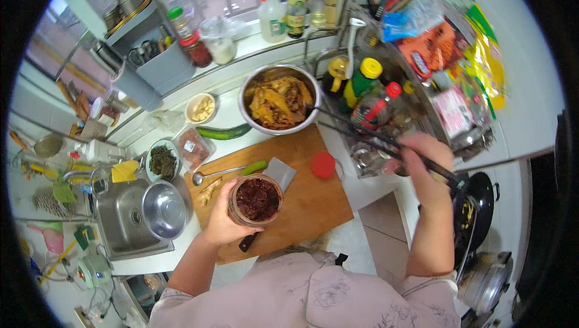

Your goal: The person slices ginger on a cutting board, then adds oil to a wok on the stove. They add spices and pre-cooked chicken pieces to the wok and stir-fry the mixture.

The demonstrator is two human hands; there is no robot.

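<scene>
My left hand (226, 215) holds an open glass jar (258, 199) of dark red sauce above a wooden cutting board (307, 215). My right hand (427, 160), slightly blurred, grips black tongs (384, 140), or perhaps long chopsticks; their far ends reach the rim of a steel bowl (280, 129) of browned meat pieces (280, 101). A red lid (322, 165) lies on the board's right part. Beside the jar are a cleaver's blade (282, 174) and black handle (248, 242), partly hidden by the jar. A metal ladle (217, 175), ginger (210, 191) and a green vegetable piece (254, 167) lie left.
A cucumber (224, 132), a bowl of garlic (201, 108), a plastic tray of meat (193, 147) and a bowl of dark greens (163, 161) stand behind. An empty metal basin (163, 210) overhangs the sink (131, 237). Bottles (371, 88) fill the right corner; a black wok (479, 210) sits far right.
</scene>
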